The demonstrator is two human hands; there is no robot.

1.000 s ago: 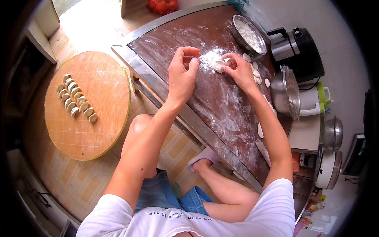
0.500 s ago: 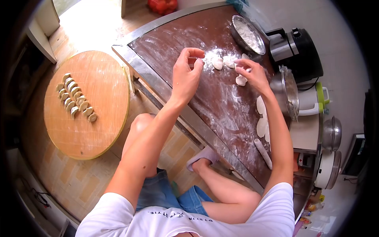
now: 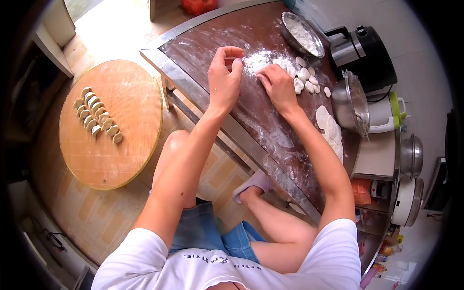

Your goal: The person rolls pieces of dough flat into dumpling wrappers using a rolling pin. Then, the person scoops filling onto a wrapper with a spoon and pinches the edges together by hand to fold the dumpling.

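My left hand is above the floured table, fingers bent and thumb apart from them, with nothing visible in it. To its right, my right hand is low over the white flour patch, its fingers curled together; whatever lies under the fingertips is hidden. Several small dough pieces lie just beyond its knuckles, some round and some flattened. Further along the table, flat dough wrappers overlap in a row beside my right forearm.
A metal bowl of flour sits at the table's far end. Along the wall are a black appliance and a steel pot. Left of the table, a round wooden board carries rows of dumplings.
My right hand has moved left from the dough pieces to the flour patch, its fingers now curled closer together. My left hand has shifted slightly up. The rolling pin is now out of sight.
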